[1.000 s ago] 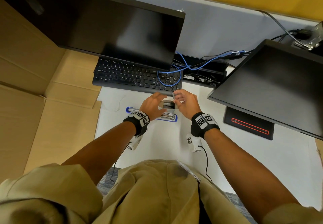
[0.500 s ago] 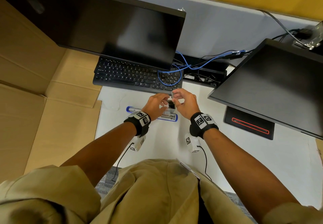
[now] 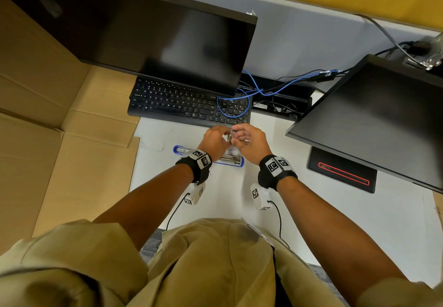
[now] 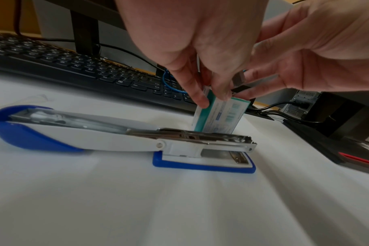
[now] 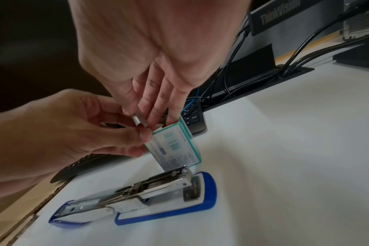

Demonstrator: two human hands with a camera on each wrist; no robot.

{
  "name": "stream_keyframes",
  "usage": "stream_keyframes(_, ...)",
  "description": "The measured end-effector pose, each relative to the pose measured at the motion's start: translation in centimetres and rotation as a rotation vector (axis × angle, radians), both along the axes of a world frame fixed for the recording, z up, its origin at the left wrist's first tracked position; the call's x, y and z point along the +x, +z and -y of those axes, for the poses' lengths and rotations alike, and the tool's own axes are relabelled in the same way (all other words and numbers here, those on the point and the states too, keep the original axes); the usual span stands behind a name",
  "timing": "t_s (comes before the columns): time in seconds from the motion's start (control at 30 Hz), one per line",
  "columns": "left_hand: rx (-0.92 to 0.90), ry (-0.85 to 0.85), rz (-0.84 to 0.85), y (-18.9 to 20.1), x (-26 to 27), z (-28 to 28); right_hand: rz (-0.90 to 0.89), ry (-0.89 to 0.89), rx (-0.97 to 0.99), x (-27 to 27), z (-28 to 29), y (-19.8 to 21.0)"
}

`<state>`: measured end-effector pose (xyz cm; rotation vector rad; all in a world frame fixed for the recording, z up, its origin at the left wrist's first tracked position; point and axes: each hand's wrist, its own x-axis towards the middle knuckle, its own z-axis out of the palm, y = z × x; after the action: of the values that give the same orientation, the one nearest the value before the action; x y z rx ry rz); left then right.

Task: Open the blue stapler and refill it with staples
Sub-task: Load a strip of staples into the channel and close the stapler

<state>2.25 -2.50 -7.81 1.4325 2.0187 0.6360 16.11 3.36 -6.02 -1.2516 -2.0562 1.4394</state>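
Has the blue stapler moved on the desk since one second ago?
No. The blue stapler lies open at the same place below the keyboard, in the head view.

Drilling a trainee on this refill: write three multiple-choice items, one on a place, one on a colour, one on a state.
1. The stapler lies: A on the keyboard; B on the desk; C on cardboard.
2. The box's edging is: A red; B yellow; C teal.
3. The stapler is: A opened flat; B shut; C held upright.

Key: 1 B, it rests on the white desk; 2 C, teal borders the label; 3 A, its top is swung back level with the base.
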Motion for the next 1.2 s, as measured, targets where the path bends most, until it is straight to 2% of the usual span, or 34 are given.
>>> stream_keyframes(0.23,0.041,0.029,0.168,0.3,-0.3,0.9,0.015,0.020,0.076,0.6,-0.4,-0.2)
stream_keyframes(0.47,0.093,-0.029,0.190,0.6,-1.5,3.9,0.121,0.176,0.225,0.6,0.1,-0.1)
stream_keyframes(0.67,0.043,-0.061,0.082,0.4,-1.9,5.3,0.150,0.311,0.225,0.2,1.5,-0.1)
stream_keyframes(1.0,-0.043,-0.162,-0.195,-0.1,-1.3,5.0,0.286,0.265,0.165,0.9,2.7,-1.5)
stream_keyframes(1.2,-0.057,-0.233,-0.329,-0.8,-0.7,4.7,0.361,0.226,0.238,1.0,3.5,-2.4)
